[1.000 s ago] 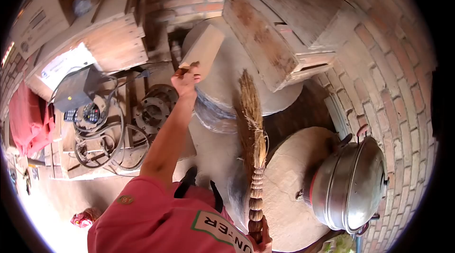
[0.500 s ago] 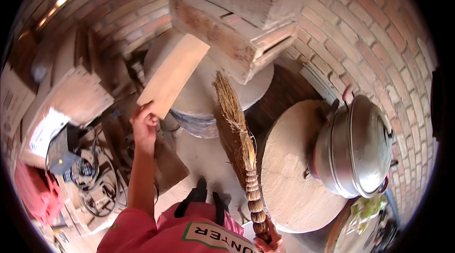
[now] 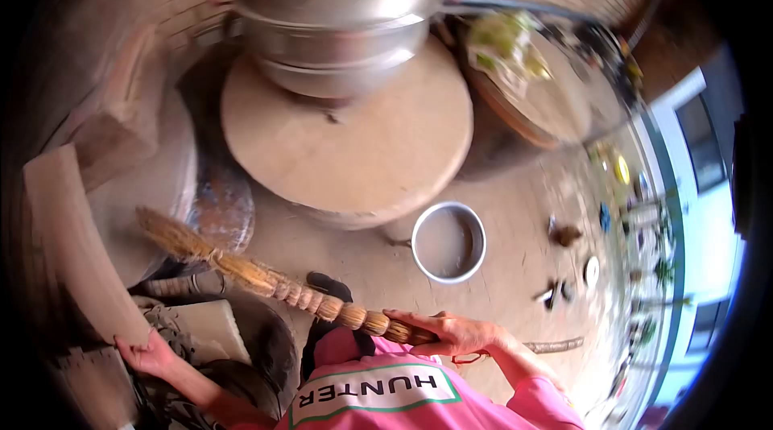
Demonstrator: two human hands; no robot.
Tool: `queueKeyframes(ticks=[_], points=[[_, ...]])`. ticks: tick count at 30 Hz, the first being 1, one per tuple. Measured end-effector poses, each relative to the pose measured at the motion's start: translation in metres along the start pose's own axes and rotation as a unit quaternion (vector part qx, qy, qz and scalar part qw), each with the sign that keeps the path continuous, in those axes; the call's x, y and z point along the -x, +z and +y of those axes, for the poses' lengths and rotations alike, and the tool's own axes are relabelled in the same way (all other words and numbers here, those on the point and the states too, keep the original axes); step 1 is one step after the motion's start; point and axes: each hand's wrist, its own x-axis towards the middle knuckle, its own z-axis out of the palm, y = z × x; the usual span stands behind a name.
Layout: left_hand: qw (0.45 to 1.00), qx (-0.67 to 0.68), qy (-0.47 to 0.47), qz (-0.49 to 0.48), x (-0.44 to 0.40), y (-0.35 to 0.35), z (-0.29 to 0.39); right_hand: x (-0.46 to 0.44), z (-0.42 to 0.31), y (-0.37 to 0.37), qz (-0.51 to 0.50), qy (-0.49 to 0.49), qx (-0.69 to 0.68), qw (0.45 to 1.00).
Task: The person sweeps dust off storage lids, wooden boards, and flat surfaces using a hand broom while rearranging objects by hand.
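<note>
In the head view, my left hand (image 3: pixel 145 351) is at the lower left, its fingers closed on the end of a flat, pale rectangular board (image 3: pixel 76 241). The board stretches up and away from the hand. My right hand (image 3: pixel 455 333), in front of my pink shirt, is wrapped round the handle of a straw hand broom (image 3: pixel 302 295). The broom lies slantwise across my front, its bristle end pointing left towards a large round pale cover. Both hands are apart from each other.
A big metal steamer pot (image 3: pixel 334 15) stands on a round slab (image 3: pixel 354 148) ahead. Below it sits a metal basin (image 3: pixel 415 249) on the floor. Another round lid (image 3: pixel 555 112) carries a plastic bag (image 3: pixel 511 51) with green contents. A blurred wooden box (image 3: pixel 121 124) is on the left.
My view has swung to the right, bringing the basin and a bright outdoor area into sight. The board and broom stay in my hands; the broom now lies more level across my body.
</note>
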Motion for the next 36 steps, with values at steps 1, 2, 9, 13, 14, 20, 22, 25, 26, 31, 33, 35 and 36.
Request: queueKeyframes(ticks=[1, 2, 9, 13, 14, 20, 22, 25, 26, 31, 33, 35, 36], points=[[1.0, 0.009, 0.003, 0.014, 0.012, 0.013, -0.003, 0.02, 0.014, 0.013, 0.01, -0.003, -0.004, 1.0], [0.999, 0.017, 0.006, 0.028, 0.025, 0.027, -0.005, 0.041, 0.028, 0.026, 0.019, -0.006, -0.009, 1.0], [0.989, 0.026, -0.141, -0.024, 0.108, 0.082, -0.043, 0.186, 0.156, 0.143, 0.181, 0.014, -0.077, 0.98], [0.933, 0.014, -0.333, -0.133, 0.186, 0.088, -0.088, 0.268, 0.214, 0.234, 0.284, 0.044, -0.168, 0.943], [0.907, 0.017, -0.385, -0.172, 0.198, 0.079, -0.106, 0.282, 0.229, 0.258, 0.331, 0.046, -0.157, 0.929], [0.761, -0.03, -0.608, -0.225, 0.406, 0.148, -0.171, 0.354, 0.273, 0.37, 0.519, 0.098, -0.339, 0.779], [0.714, -0.05, -0.654, -0.245, 0.464, 0.164, -0.181, 0.371, 0.275, 0.388, 0.593, 0.082, -0.37, 0.711], [0.645, -0.098, -0.705, -0.279, 0.517, 0.169, -0.212, 0.403, 0.261, 0.395, 0.657, 0.059, -0.419, 0.624], [0.627, -0.109, -0.717, -0.285, 0.527, 0.165, -0.226, 0.41, 0.258, 0.398, 0.671, 0.045, -0.441, 0.594], [0.58, -0.185, -0.721, -0.332, 0.611, 0.183, -0.287, 0.476, 0.262, 0.396, 0.712, 0.048, -0.449, 0.538], [0.576, -0.22, -0.691, -0.377, 0.661, 0.209, -0.296, 0.505, 0.277, 0.392, 0.691, 0.092, -0.442, 0.565], [0.53, -0.227, -0.7, -0.422, 0.688, 0.217, -0.325, 0.533, 0.294, 0.373, 0.684, 0.102, -0.432, 0.579], [0.504, -0.233, -0.71, -0.432, 0.705, 0.226, -0.337, 0.548, 0.303, 0.365, 0.673, 0.142, -0.427, 0.588]])
